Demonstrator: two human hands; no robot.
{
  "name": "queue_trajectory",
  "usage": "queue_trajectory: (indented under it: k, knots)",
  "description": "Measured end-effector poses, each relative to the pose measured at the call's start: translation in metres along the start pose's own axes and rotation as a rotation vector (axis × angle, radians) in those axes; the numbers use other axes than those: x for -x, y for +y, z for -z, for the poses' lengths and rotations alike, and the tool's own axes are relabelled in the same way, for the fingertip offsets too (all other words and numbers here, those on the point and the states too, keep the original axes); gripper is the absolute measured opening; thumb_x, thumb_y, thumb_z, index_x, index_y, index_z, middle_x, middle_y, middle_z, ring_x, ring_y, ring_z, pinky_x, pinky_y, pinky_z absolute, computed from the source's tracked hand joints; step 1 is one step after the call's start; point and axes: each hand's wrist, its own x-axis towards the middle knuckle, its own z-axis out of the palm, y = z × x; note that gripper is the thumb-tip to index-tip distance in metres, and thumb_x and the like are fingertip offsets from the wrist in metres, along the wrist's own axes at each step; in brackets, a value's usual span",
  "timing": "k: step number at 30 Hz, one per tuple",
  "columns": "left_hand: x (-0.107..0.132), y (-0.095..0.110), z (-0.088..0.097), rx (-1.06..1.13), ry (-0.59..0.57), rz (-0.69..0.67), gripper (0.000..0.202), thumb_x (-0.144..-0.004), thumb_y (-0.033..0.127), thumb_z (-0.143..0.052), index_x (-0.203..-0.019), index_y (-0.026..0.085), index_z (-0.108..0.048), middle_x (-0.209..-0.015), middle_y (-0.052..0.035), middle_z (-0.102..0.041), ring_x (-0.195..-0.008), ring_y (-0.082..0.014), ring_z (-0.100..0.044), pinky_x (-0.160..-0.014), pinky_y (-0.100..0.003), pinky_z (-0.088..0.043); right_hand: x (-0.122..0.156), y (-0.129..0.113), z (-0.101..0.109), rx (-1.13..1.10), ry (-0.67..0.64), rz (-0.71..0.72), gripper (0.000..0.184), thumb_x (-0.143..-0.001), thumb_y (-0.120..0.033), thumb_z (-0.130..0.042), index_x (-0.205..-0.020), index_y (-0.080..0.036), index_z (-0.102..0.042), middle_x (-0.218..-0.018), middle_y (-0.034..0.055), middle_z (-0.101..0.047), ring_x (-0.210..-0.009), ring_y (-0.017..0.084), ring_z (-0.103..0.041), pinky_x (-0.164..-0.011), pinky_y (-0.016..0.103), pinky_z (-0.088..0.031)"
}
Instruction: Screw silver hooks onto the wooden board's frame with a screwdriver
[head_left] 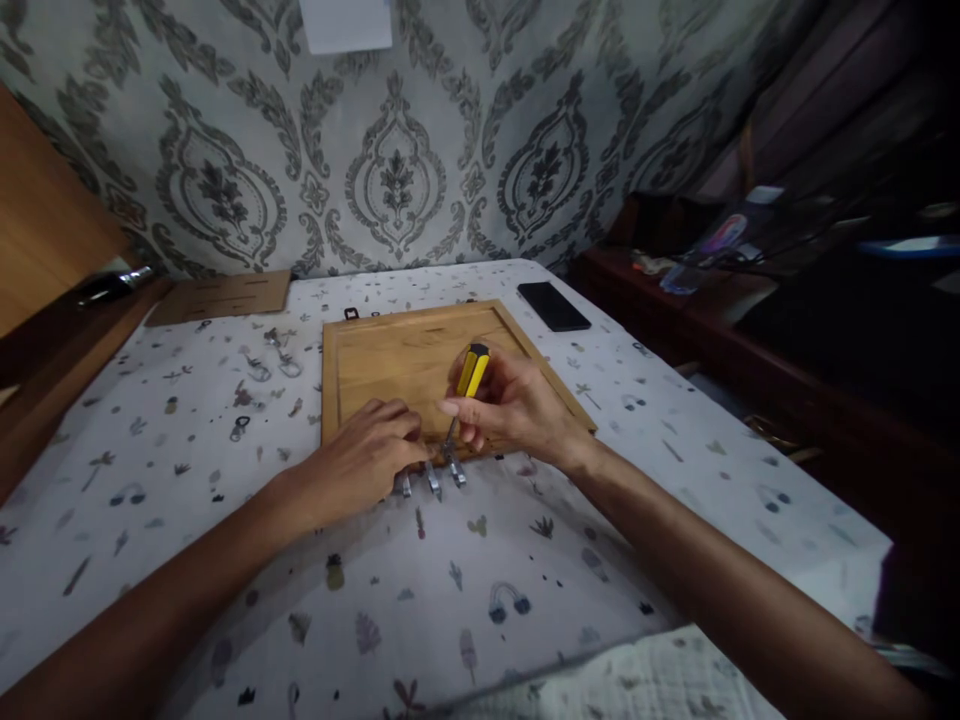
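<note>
Evidently the work is partway along; three metal tabs [433, 480] jut out past the near edge of the board [397, 360], which lies flat on the patterned cloth of the tabletop [600, 520]; the screwdriver [472, 371] stands tilted over the rightmost tab, its tip down at that edge, so fastening or loosening there looks to be in hand; which way it turns, and whether any screw is already tight, cannot be told at this size; loose fittings [288, 364] lie to the left of the board, apart from it, so by my judgement some of the work is left.

As for the fingers, those of the right hand [517, 402] are closed around the screwdriver, thumb and fingertips pinching low, near where the yellow handle meets the shaft, with the black end of the handle showing above; those of the left hand [382, 445] are bent and close together, resting over the near edge beside the tabs, seemingly to steady things; whether they grip a tab or merely press on the wood is hidden; the phone [553, 306] lies beyond the board's right side, well apart from both hands.
</note>
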Motion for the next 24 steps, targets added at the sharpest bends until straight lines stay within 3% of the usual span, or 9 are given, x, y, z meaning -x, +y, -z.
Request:
queue_trajectory:
  k: [5,10,16,21,24]
  knots:
    - [0.000,0.000,0.002,-0.008,0.013,-0.011,0.040,-0.092,-0.005,-0.056,-0.110,0.023,-0.079,-0.096,-0.0053,-0.067,-0.100,-0.0250,-0.060,-0.089,-0.039,-0.046,0.005,0.000,0.007,0.002,-0.026,0.045,0.050,-0.084,-0.060,-0.081,-0.108,-0.018,-0.069,-0.073,-0.0023,-0.069,-0.054,0.012,-0.069,-0.051,0.025,-0.061]
    - [0.000,0.000,0.002,-0.019,0.029,-0.024,0.040,-0.092,-0.007,-0.054,-0.105,0.022,-0.079,-0.086,-0.0038,-0.061,-0.092,-0.0229,-0.058,-0.082,-0.035,-0.043,0.008,0.002,0.008,-0.006,0.069,0.046,0.049,-0.075,-0.058,-0.088,-0.096,-0.016,-0.074,-0.065,-0.0040,-0.065,-0.042,0.007,-0.058,-0.039,0.019,-0.052]
    - [0.000,0.001,0.002,-0.034,0.012,-0.003,0.046,-0.087,-0.009,-0.054,-0.111,0.022,-0.078,-0.088,-0.0032,-0.062,-0.093,-0.0220,-0.056,-0.083,-0.034,-0.042,0.007,0.005,0.007,-0.075,0.074,0.054,0.050,-0.065,-0.051,-0.098,-0.079,-0.017,-0.064,-0.062,-0.0055,-0.061,-0.038,0.006,-0.053,-0.032,0.017,-0.043]
    - [0.001,-0.001,-0.001,-0.043,0.042,-0.036,0.037,-0.094,-0.004,-0.053,-0.105,0.021,-0.078,-0.089,-0.0035,-0.062,-0.093,-0.0213,-0.056,-0.084,-0.034,-0.042,0.010,0.004,0.010,-0.115,0.011,0.124,0.045,-0.081,-0.053,-0.088,-0.101,-0.018,-0.069,-0.082,0.0000,-0.073,-0.046,0.007,-0.063,-0.042,0.020,-0.055]
    - [0.001,-0.002,-0.002,-0.060,0.049,-0.040,0.036,-0.094,-0.003,-0.054,-0.104,0.022,-0.078,-0.088,-0.0035,-0.061,-0.092,-0.0214,-0.056,-0.084,-0.033,-0.043,0.012,0.004,0.011,-0.117,-0.033,0.134,0.038,-0.085,-0.050,-0.085,-0.101,-0.017,-0.073,-0.077,-0.0006,-0.072,-0.046,0.008,-0.065,-0.043,0.019,-0.055]
